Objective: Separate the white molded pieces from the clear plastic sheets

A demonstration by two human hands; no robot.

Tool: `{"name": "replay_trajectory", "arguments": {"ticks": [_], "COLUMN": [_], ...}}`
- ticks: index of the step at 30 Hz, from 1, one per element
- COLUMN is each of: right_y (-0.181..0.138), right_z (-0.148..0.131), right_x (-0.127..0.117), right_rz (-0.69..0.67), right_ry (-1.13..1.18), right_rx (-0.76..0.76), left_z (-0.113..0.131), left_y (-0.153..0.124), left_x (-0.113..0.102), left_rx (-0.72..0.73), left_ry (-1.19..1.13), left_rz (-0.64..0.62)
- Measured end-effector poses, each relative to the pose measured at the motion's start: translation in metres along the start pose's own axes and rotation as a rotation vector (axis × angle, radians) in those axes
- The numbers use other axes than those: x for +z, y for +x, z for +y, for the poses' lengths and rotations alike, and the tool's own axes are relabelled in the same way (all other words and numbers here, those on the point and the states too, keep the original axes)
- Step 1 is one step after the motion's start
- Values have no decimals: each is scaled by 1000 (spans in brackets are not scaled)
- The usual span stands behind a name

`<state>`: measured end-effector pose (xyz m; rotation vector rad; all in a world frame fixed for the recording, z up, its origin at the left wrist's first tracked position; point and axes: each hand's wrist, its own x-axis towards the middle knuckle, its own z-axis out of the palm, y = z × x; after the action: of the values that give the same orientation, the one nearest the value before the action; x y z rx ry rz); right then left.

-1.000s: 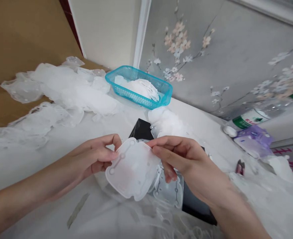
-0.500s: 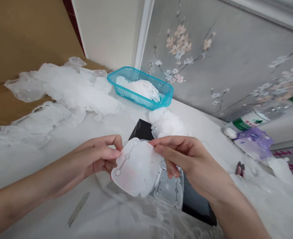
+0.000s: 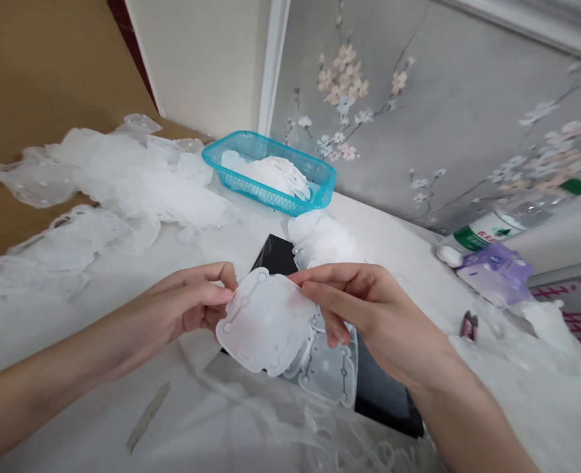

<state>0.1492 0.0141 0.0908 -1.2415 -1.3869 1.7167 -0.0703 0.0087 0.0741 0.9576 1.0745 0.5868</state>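
Observation:
A translucent white silicone-like sheet with wavy edges and small ring marks hangs between my two hands. My left hand pinches its left edge between thumb and finger. My right hand grips its upper right edge the same way, the other fingers curled below. Under and right of it, a similar clear sheet lies on a black flat block. Past the block is a pile of white sheets. Part of the block is hidden by the sheets and my right hand.
A blue plastic basket with white sheets stands at the back. A large heap of translucent pieces lies left. Thin clear offcuts are in front. To the right are small dark red clippers, a purple packet and a bottle.
The held sheet has tilted slightly, its lower edge rising, while both hands keep their pinch. The whole view has shifted a little, so the surroundings appear farther left.

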Motion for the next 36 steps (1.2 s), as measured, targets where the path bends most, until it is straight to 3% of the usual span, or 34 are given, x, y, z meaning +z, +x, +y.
{"name": "replay_trajectory", "arguments": {"ticks": [4, 7, 9, 12, 15, 17, 20, 22, 25, 28, 31, 36], "right_y": [0, 1, 6, 20, 35, 41, 44, 48, 59, 72, 81, 91], "right_z": [-1, -7, -10, -8, 1, 8, 16, 21, 32, 44, 54, 67], "right_x": [-4, -13, -24, -48, -72, -81, -84, -83, -89, -101, -111, -119], "right_rz": [3, 111, 277, 578, 794, 701, 310, 180, 167, 171, 266, 350], "right_ry": [-71, -180, -260, -437, -742, -926, -1045, -1072, -1061, -968, -960, -939], "right_rx": [-2, -66, -154, -282, -325, -228, 97, 241, 271, 242, 213, 179], "left_z": [0, 18, 41, 80, 100, 98, 81, 68, 52, 33, 12, -10], "left_y": [9, 25, 41, 71, 109, 134, 157, 159, 152, 153, 166, 186], "left_x": [-3, -11, -19, -31, -41, -43, -39, -30, -13, 0, 4, 4], "left_rx": [39, 185, 389, 673, 641, 630, 707, 836, 988, 861, 690, 619], "left_ry": [70, 208, 414, 1021, 1512, 1595, 1645, 1651, 1624, 1515, 1378, 1259], "left_rz": [-25, 75, 260, 612, 846, 755, 556, 497, 338, 172, 168, 226]}}
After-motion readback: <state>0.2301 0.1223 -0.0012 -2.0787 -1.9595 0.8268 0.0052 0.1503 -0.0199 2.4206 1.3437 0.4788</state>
